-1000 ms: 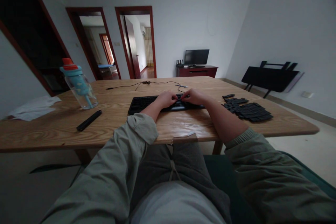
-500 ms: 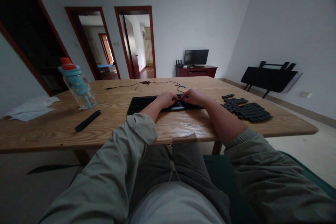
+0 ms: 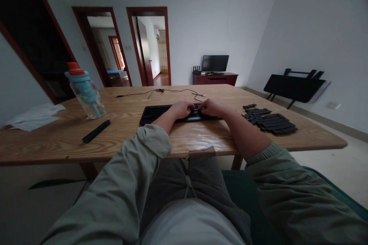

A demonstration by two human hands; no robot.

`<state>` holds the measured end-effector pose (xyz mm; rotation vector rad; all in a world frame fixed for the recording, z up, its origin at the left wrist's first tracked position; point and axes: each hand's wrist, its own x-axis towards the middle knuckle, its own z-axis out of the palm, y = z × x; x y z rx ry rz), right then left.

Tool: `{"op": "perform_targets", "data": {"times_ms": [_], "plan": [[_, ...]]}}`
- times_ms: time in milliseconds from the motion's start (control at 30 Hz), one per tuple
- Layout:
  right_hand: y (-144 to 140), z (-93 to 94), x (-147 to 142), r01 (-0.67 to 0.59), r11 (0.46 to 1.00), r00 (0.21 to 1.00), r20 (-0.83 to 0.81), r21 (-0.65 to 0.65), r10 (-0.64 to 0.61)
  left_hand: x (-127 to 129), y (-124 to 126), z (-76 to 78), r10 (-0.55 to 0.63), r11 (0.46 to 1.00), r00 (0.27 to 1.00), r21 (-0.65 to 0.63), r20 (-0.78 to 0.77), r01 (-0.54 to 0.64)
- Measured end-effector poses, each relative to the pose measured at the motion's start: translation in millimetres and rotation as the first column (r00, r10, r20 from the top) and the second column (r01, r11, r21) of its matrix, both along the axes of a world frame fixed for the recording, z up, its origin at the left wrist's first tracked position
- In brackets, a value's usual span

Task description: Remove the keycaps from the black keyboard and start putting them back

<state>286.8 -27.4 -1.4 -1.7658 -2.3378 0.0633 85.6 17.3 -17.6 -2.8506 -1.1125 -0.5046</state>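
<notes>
A black keyboard (image 3: 153, 113) lies in the middle of the wooden table (image 3: 123, 141). My left hand (image 3: 181, 109) and my right hand (image 3: 211, 107) rest side by side on its right half, fingers curled down onto it and nearly touching each other. The fingertips are hidden, so I cannot tell whether either hand pinches something small. A pile of loose black keycaps (image 3: 271, 121) lies on the table to the right of my right hand. The keyboard's cable (image 3: 161, 90) runs along the far side of the table.
A clear water bottle (image 3: 86, 93) with a blue and orange lid stands at the left. A black bar (image 3: 96, 131) lies in front of it, and white paper (image 3: 34, 116) lies at the far left. A folded black table (image 3: 293, 86) leans against the right wall.
Both hands stay on the keyboard's right half with only slight finger movement. The view has shifted a little.
</notes>
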Motion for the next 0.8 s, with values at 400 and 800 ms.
{"op": "perform_targets", "data": {"times_ms": [400, 800], "plan": [[6, -4.4, 0, -0.011, 1.000, 1.000, 0.005, 0.009, 0.011, 3, -3, 4.6, 0.040, 0.999, 0.977, 0.007, -0.210, -0.039], [10, -16.9, -2, 0.005, 0.995, 0.998, 0.060, 0.104, -0.011, 11, -19, -3.1, 0.057, 0.995, 0.986, 0.085, -0.159, -0.044]]}}
